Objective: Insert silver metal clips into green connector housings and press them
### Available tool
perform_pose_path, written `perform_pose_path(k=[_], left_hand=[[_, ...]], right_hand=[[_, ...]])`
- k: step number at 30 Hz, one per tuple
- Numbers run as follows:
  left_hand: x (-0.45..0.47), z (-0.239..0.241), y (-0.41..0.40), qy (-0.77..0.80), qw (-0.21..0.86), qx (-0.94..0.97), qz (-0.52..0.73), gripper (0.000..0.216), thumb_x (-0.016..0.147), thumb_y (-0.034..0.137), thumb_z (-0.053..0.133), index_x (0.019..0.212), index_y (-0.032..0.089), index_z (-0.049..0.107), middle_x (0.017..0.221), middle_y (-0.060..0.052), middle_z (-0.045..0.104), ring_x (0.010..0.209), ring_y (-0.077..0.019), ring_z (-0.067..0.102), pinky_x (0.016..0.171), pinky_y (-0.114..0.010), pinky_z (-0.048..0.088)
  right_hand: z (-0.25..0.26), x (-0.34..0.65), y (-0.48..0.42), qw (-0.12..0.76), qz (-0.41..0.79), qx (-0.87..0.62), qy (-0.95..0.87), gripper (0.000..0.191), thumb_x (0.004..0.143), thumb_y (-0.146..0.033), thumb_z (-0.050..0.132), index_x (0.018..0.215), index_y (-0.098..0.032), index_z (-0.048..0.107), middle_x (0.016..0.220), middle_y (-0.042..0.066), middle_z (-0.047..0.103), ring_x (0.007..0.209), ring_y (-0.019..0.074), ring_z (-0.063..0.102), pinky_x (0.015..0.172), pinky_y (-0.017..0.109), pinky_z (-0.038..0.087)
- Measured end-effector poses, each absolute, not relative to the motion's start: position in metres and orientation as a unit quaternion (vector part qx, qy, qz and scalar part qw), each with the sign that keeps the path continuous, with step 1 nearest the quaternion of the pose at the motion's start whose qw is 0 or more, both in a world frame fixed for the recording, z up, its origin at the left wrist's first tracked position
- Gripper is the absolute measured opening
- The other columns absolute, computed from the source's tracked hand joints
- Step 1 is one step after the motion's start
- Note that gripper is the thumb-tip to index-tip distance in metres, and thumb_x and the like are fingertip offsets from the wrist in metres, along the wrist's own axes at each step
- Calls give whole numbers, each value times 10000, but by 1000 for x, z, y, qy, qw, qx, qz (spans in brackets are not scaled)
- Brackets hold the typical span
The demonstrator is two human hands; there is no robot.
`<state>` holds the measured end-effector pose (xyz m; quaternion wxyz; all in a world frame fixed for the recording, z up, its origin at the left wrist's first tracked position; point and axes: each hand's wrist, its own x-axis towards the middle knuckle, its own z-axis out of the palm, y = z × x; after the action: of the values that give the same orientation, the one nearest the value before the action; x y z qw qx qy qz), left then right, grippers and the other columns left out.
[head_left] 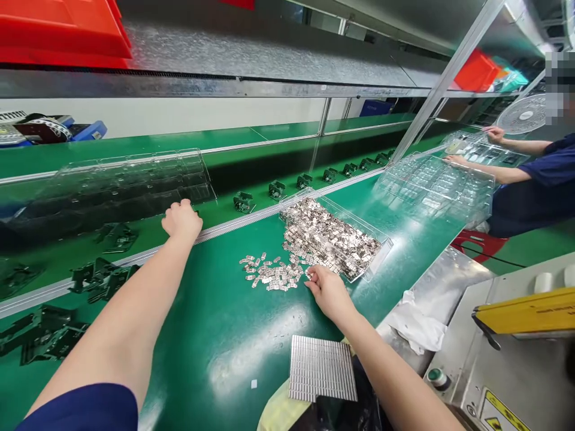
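Note:
My left hand [182,221] reaches out over the rail of the conveyor, its fingers curled beside the near edge of a clear plastic tray [206,173]. A sliver of something dark shows at its fingertips, too little to name. My right hand [330,293] is low over the green bench, thumb and forefinger pinched at a small metal piece at the border of the loose pieces [274,275]. Just beyond it lies a clear tray [380,260] heaped with many more such silvery pieces. Below my right hand rests a ribbed metal block [321,368].
Green circuit-board assemblies [105,278] lie at the left, with several more [277,190] along the belt. A metal shelf [269,90] with a red bin [58,30] overhangs the bench. At right, a co-worker's hands [458,160] are at clear trays [435,185], near a machine with a yellow bar [530,311].

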<state>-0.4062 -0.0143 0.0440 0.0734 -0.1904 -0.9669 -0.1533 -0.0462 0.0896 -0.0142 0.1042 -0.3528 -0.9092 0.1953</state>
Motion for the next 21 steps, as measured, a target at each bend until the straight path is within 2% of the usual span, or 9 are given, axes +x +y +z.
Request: perform_pose_path(k=[3, 8, 12, 14, 17, 19, 21], left_hand=[[-372, 58, -27, -952, 98, -250, -143, 396, 877, 313, 457, 1241, 195, 557, 1203, -176, 601, 1149, -380, 533, 928, -526, 441], [-293, 53, -87, -924, 140, -332, -129, 373, 887, 420, 431, 1182, 250, 582, 1108, -92, 660, 1046, -324, 611, 785, -418, 518], [-242, 34, -128, -922, 117, -351, -111, 331, 872, 436, 458, 1074, 239, 632, 1029, -70, 674, 931, -294, 663, 690, -375, 536], [-230, 28, -143, -923, 101, -347, -134, 362, 891, 462, 434, 1101, 231, 617, 1053, -76, 655, 885, -274, 674, 677, -369, 540], [-226, 25, -171, -910, 36, -336, -239, 480, 881, 558, 430, 1201, 220, 545, 1131, -95, 609, 830, -233, 683, 673, -354, 557], [-229, 19, -191, -893, -24, -334, -302, 593, 830, 609, 494, 1278, 220, 473, 1211, -115, 573, 903, -241, 684, 723, -360, 573], [-233, 9, -205, -880, -68, -347, -318, 756, 766, 617, 584, 1376, 232, 358, 1363, -141, 488, 1113, -293, 623, 852, -406, 558]], right_hand=[[-11, -47, 93, 89, 183, -357, -912, 167, 885, -155, 617, 1052, -154, 605, 905, 51, 662, 829, 168, 636, 765, 251, 466], [-3, -53, 94, 46, 144, -350, -924, 84, 917, -166, 567, 938, -140, 644, 926, 85, 668, 868, 187, 641, 767, 261, 453], [3, -62, 95, -9, 104, -334, -937, 106, 923, -174, 568, 909, -101, 643, 942, 104, 664, 867, 191, 639, 789, 309, 476], [5, -66, 95, -36, 83, -329, -940, 133, 927, -221, 586, 930, -97, 633, 945, 79, 658, 855, 183, 637, 798, 344, 498], [6, -69, 95, -60, 63, -321, -943, 162, 918, -269, 610, 920, -108, 627, 921, 53, 651, 834, 175, 632, 786, 354, 511], [5, -67, 93, -54, 57, -316, -945, 134, 909, -229, 603, 917, -96, 621, 915, 74, 647, 841, 186, 630, 778, 340, 499], [3, -63, 90, -33, 55, -314, -947, 107, 902, -166, 559, 927, -75, 611, 925, 122, 639, 853, 210, 630, 765, 321, 475]])
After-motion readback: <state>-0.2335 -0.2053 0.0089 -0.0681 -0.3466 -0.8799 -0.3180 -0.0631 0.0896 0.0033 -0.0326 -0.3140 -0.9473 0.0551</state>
